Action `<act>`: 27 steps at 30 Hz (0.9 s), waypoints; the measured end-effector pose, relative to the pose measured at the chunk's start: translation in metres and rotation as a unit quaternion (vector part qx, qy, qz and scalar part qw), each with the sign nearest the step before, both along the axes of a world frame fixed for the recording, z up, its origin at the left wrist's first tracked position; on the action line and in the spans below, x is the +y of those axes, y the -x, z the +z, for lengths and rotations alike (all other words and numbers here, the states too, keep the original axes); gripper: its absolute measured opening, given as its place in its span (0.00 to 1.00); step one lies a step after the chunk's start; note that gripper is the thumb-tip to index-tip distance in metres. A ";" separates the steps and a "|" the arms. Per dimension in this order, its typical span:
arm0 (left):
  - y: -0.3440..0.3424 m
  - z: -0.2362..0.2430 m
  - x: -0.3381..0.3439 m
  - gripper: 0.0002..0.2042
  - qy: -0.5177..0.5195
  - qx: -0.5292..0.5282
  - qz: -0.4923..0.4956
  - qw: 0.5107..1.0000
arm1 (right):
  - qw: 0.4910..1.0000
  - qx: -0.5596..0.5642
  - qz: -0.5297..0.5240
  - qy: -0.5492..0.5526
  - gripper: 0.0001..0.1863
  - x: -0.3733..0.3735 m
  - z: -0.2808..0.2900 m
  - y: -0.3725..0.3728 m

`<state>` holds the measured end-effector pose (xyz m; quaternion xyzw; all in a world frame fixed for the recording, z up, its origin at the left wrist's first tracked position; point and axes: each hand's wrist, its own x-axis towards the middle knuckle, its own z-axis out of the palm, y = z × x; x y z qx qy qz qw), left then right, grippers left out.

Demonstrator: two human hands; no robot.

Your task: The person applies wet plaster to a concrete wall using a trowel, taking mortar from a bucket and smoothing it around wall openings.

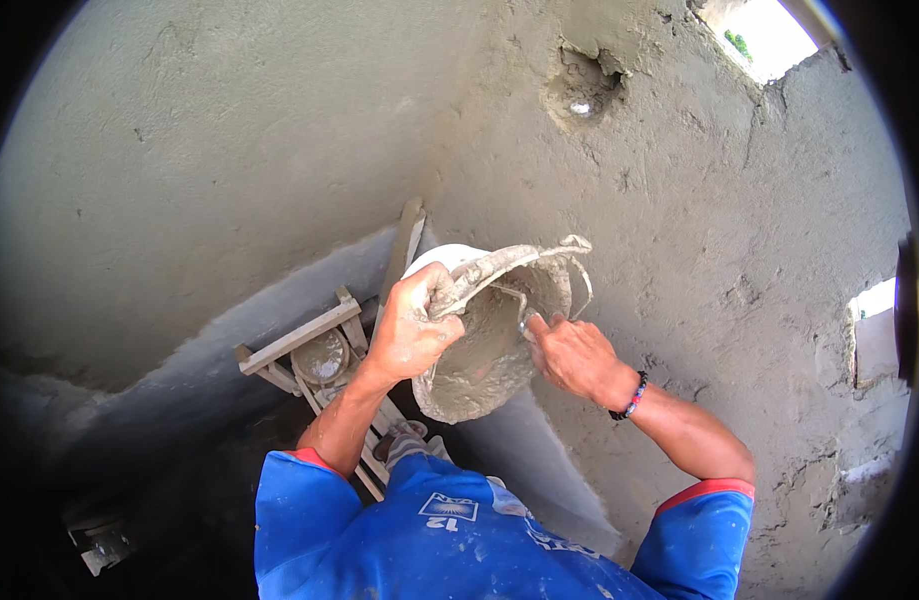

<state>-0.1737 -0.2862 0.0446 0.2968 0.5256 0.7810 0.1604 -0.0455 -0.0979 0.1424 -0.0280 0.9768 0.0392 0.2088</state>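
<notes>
A white bucket point(449, 258), its rim caked in grey mortar, hangs tilted in front of my chest with its mouth toward me. My left hand point(411, 328) is closed around the left side of its rim. Wet mortar point(474, 385) coats the inside. Over the bucket's right side, my right hand point(577, 358) is closed on the handle of a trowel, whose bent metal shank point(517, 294) reaches into the bucket. The trowel's blade cannot be made out against the mortar. A wire handle point(586, 290) loops at the far right of the rim.
Grey plastered walls meet in a corner ahead; the right wall point(699, 250) has a rough hole point(584, 85) and window openings at top and right. Below left stands a wooden trestle point(299, 338) beside a round, mortar-stained container point(320, 357). My foot point(407, 430) shows on wooden slats.
</notes>
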 end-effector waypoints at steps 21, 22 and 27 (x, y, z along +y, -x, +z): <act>0.013 0.040 -0.009 0.09 0.007 -0.006 -0.022 1.000 | 0.974 0.067 0.050 -0.213 0.14 0.001 0.040 -0.011; 0.012 0.043 -0.007 0.09 -0.003 0.013 -0.009 1.000 | 0.974 0.068 0.048 -0.213 0.14 0.000 0.033 -0.012; 0.004 0.046 0.003 0.09 -0.048 -0.024 0.001 0.999 | 0.999 -0.004 0.020 -0.041 0.18 0.017 0.006 -0.018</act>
